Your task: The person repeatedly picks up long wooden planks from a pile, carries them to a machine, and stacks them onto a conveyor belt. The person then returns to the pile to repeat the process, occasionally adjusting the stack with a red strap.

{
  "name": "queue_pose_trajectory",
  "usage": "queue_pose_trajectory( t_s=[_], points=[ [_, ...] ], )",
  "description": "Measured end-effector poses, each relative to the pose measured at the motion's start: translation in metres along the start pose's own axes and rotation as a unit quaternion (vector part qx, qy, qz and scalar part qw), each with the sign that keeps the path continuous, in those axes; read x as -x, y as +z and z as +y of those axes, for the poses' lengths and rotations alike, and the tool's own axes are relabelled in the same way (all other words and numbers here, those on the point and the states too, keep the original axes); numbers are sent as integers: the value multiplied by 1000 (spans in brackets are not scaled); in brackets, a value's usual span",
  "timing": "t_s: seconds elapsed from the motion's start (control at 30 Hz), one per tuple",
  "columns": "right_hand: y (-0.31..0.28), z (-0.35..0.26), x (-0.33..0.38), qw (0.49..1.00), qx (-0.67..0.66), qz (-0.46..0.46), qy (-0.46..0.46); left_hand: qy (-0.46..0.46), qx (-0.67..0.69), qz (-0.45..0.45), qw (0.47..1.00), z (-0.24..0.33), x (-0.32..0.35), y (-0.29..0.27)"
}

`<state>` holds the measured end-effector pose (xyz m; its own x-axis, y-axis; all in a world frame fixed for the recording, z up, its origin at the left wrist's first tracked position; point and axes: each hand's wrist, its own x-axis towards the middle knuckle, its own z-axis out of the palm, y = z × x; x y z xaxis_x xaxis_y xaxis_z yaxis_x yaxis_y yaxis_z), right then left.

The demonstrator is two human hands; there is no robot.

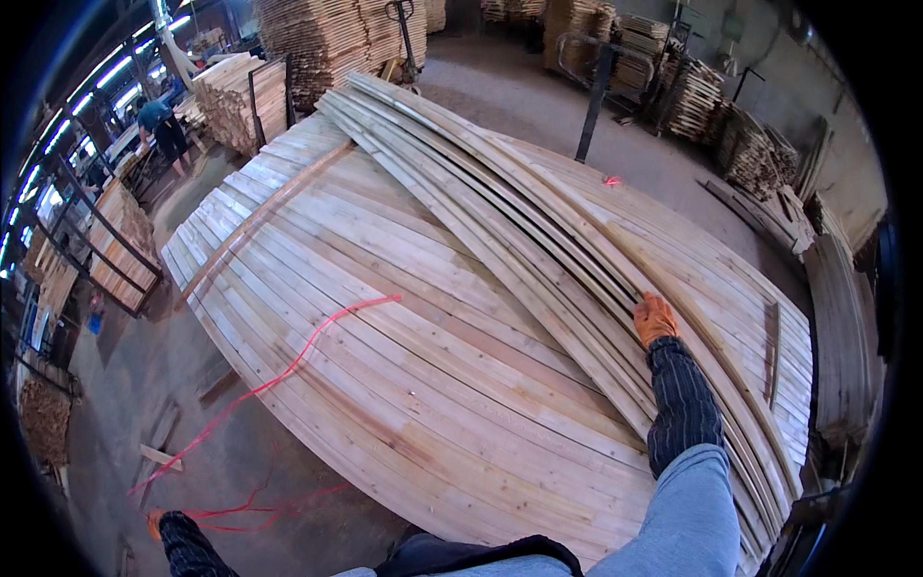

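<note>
In an orange work glove, my right hand [656, 319] has its fingers curled over the long wooden boards [538, 240]. These boards lie loosely bundled and slantwise on top of a wide layer of pale planks [385, 385]. My left hand [154, 524], also gloved in orange, is low at the far left beyond the stack's edge. It is mostly hidden by its dark striped cuff. Thin red strapping [260, 514] runs from it in loose strands. One strand rises over the near left edge and ends on the planks.
A wooden crosspiece [264, 216] lies across the planks' far left end, a shorter one [772, 351] at the right. A dark upright post [595, 104] stands behind the stack. Lumber piles [336, 43] and metal racks [96, 231] surround it. Another person [162, 125] bends at the far left.
</note>
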<state>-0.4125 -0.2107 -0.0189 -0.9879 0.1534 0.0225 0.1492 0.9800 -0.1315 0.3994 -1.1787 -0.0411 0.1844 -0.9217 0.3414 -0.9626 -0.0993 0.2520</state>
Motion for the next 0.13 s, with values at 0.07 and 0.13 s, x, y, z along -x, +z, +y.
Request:
queue_pose_trajectory(
  t_s=[0.07, 0.13],
  points=[
    [5, 13, -15, 998, -30, -54, -26, 58, -3, 23, 998, 13, -28, 1],
    [-10, 4, -5, 994, -5, -111, -8, 89, 2, 26, 996, 32, -43, 10]
  ],
)
